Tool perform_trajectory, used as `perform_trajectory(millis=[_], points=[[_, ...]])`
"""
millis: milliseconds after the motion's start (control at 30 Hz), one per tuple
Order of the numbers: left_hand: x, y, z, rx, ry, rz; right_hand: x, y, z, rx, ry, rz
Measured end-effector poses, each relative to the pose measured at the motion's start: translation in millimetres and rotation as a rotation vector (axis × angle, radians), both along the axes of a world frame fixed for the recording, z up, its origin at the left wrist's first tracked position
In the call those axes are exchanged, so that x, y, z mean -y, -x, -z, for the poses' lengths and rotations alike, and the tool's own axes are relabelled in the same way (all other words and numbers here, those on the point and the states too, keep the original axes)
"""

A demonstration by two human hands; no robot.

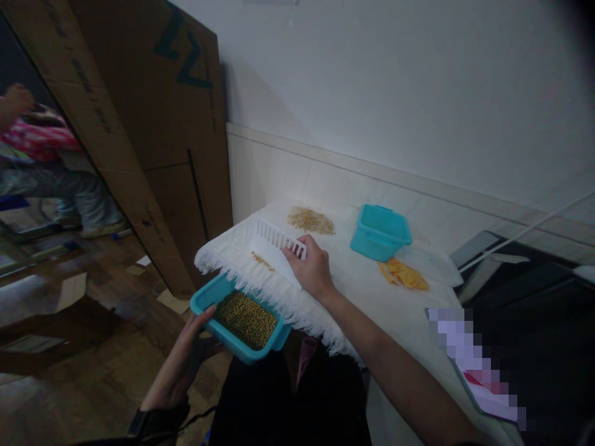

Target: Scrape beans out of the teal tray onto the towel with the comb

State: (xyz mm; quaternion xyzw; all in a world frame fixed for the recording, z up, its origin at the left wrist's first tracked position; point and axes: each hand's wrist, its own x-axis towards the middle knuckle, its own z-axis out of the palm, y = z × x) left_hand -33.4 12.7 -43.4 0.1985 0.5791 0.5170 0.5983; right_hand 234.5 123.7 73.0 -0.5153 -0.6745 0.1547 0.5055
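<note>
My left hand [188,356] grips a teal plastic tub [204,300] from below, held just under the fringed edge of a white cloth [260,291]; the tub is nearly full of greenish-yellow beans [245,319]. My right hand [313,269] is closed on a white slotted plastic scoop [274,244], tilted toward the table's edge above the tub. A few beans [261,261] lie on the scoop's flat blade. Farther back on the cloth is a small pile of tan grains [310,220].
A second teal tub [380,232] stands at the back of the table, with yellow scraps [403,274] in front of it. A tall cardboard box [153,124] leans at left. Another person [41,155] is on the floor far left. Dark equipment [520,291] fills the right.
</note>
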Motion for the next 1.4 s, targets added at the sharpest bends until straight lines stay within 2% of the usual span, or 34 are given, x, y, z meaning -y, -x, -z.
perform_trajectory(millis=[567,867,1167,1400], points=[[1.5,0.4,-4.9,0.020,0.013,0.013,0.7,18.9,0.6,0.003,0.024,-0.019],[0.2,1.9,-0.3,0.025,-0.009,0.033,0.1,14.3,-1.1,-0.025,0.018,-0.006],[0.2,1.3,-6.4,0.024,-0.005,0.017,3.5,18.5,1.0,-0.044,0.014,0.040],[0.6,-0.3,-3.7,0.017,-0.007,0.015,1.8,16.2,-0.4,-0.068,0.000,0.071]])
